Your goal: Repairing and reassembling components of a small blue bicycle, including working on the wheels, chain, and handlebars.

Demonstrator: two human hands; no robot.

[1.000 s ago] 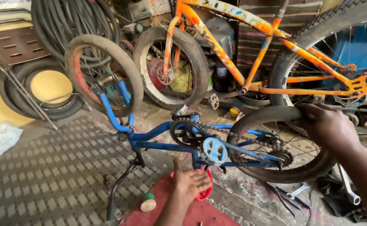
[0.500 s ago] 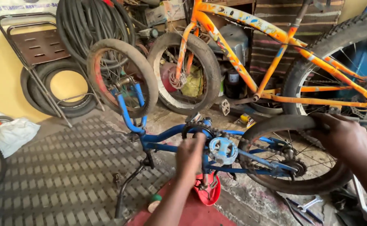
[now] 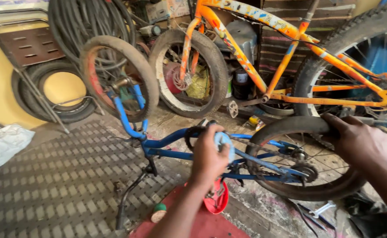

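Head view: small blue bicycle [image 3: 176, 145] lies upside down at centre frame, resting on its handlebar and red saddle [image 3: 216, 200].
Left hand: left hand [image 3: 209, 152] is curled, fingers closed around the pale chain-guard disc [image 3: 223, 140] at the crank, centre of frame.
Right hand: right hand [image 3: 361, 143] at right of frame, fingers wrapped over the top of the rear tyre [image 3: 290, 128], gripping it firmly.
Step in hand: judged to be work at the crank and chain area, one hand steadying the rear wheel while the other takes hold at the chainwheel.
Next move calls for: by my reading, a firm hold on the tyre and a controlled turn or pull at the crank, with fingers kept clear of the chain [image 3: 264, 147].
Count, bicycles: two, the blue one and an orange bicycle [image 3: 286, 57] standing behind it, upper right.
Count, wheels on blue bicycle: two, front wheel [image 3: 116, 75] at upper left, rear at right.
Count, loose tyres: a bundle hanging at upper left; exact number cannot be told.
Count, folding chair: one folding chair [image 3: 30, 48], far upper left.
Count, white bag: one white bag [image 3: 6, 141], left edge.
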